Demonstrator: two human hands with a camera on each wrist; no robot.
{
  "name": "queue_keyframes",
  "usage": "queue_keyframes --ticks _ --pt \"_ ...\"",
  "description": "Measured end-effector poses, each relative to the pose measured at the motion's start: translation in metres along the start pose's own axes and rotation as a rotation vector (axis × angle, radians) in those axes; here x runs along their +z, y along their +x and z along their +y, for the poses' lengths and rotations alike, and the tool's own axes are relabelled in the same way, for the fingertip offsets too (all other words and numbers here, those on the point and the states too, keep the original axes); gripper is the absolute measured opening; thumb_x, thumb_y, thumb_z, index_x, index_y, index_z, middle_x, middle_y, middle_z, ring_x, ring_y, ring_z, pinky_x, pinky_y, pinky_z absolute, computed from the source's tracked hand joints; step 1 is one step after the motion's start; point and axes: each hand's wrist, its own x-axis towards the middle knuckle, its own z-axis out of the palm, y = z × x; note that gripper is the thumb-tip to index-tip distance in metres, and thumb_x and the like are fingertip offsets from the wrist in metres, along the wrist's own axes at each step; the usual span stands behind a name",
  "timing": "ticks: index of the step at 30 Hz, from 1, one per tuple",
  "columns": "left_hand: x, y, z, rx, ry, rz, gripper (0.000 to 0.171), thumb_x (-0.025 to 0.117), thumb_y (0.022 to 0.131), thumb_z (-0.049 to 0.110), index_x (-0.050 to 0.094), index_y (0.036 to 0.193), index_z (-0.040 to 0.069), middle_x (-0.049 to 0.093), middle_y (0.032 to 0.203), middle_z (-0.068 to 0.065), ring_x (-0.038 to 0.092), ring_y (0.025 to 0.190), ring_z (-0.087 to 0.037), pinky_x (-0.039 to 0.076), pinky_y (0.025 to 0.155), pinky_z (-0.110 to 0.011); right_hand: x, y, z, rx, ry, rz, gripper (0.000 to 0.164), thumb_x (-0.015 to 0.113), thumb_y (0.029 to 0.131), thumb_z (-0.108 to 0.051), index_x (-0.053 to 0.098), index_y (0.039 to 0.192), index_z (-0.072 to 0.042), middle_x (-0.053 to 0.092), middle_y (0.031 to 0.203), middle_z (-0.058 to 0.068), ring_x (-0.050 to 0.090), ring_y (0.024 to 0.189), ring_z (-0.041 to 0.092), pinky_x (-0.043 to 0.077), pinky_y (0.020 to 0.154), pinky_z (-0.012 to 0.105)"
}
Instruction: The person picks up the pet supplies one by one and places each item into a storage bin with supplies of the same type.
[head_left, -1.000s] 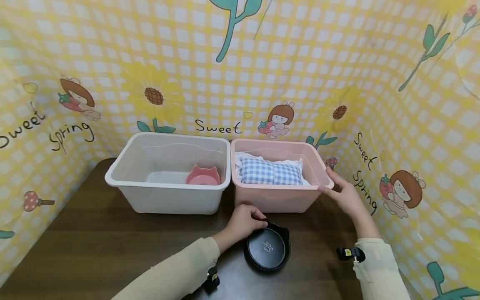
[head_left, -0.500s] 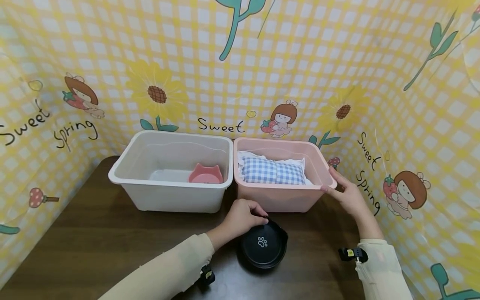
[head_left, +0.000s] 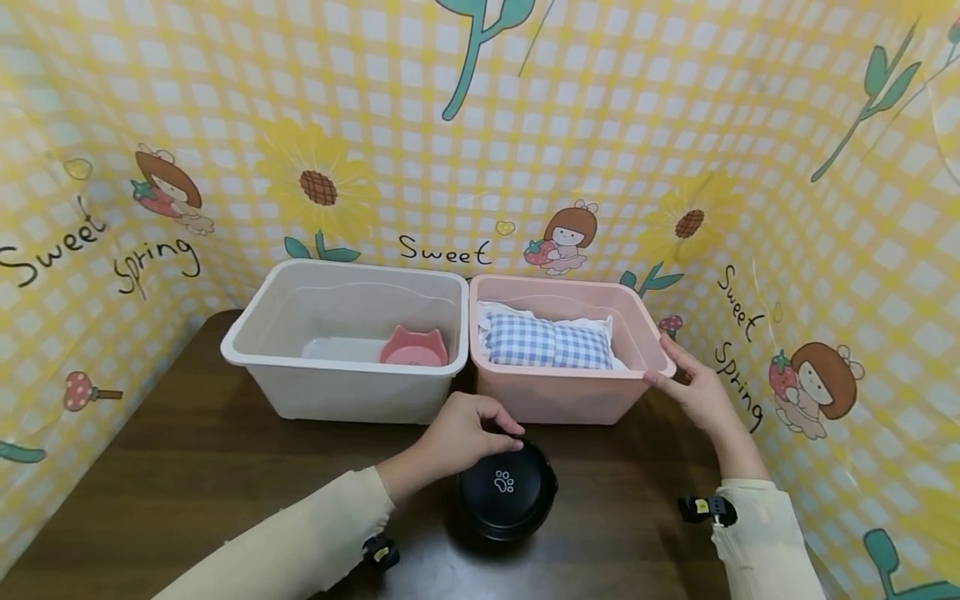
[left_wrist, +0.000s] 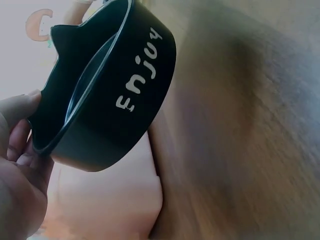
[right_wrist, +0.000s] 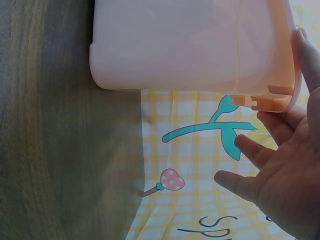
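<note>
My left hand [head_left: 461,437] pinches the rim of a black pet bowl [head_left: 506,492] between thumb and fingers. The bowl has pointed ears, a white paw print inside and "Enjoy" on its side [left_wrist: 140,70]. It hangs tilted just above the table, in front of the bins. At the right, my right hand [head_left: 697,396] holds the front right corner of a pink bin [head_left: 555,400], thumb on the rim and a finger beneath it; its other fingers [right_wrist: 237,185] stretch out. Inside that bin lies a blue-and-white checked pillow [head_left: 551,342] with a white frill.
A light grey bin [head_left: 345,392] stands left of the pink one, their rims side by side. In it sits a pink cat-eared bowl [head_left: 414,346]. Both bins are on a dark wooden table [head_left: 187,467], with a yellow checked cloth [head_left: 420,167] behind and at the sides.
The black bowl has come up off the table, tilted, and shifted left with my left hand. My right hand stays at the pink bin's corner. The head view has shifted slightly.
</note>
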Motion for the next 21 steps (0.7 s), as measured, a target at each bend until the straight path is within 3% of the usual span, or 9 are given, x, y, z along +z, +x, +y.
queue_keyframes --ticks 7,11,17,21 --pt "-0.021 -0.014 0.006 0.121 0.007 0.01 0.01 0.087 0.082 0.01 0.082 0.088 0.016 0.076 0.087 0.016 0.072 0.088 -0.006 0.059 0.082 -0.028 -0.002 0.0 0.0 0.002 0.013 -0.019 0.084 0.07 0.096 -0.046 0.024 0.162 -0.024 0.019 0.169 0.01 0.016 0.155 0.043 0.015 0.118 0.071" --pt "-0.037 -0.024 0.011 0.157 0.036 0.021 0.013 0.087 0.082 0.009 0.082 0.09 0.017 0.076 0.09 0.015 0.071 0.088 -0.007 0.06 0.082 -0.032 -0.002 0.0 -0.001 0.009 0.021 -0.027 0.083 0.07 0.096 -0.046 0.024 0.162 -0.026 0.018 0.17 0.01 0.015 0.156 0.043 0.014 0.118 0.071" --pt "-0.063 -0.04 0.028 0.167 0.045 0.063 0.019 0.086 0.082 0.006 0.082 0.093 0.02 0.077 0.095 0.012 0.072 0.092 -0.009 0.058 0.089 -0.027 -0.001 -0.004 -0.003 0.003 0.015 -0.031 0.083 0.069 0.096 -0.047 0.023 0.163 -0.026 0.018 0.17 0.01 0.016 0.155 0.044 0.015 0.118 0.071" --pt "-0.079 -0.043 0.04 0.23 0.065 0.083 0.022 0.086 0.081 0.003 0.081 0.094 0.019 0.077 0.096 0.01 0.072 0.094 -0.01 0.057 0.092 -0.026 -0.003 -0.004 -0.002 -0.013 0.003 -0.013 0.083 0.071 0.096 -0.047 0.026 0.162 -0.025 0.02 0.169 0.011 0.017 0.155 0.044 0.014 0.119 0.07"
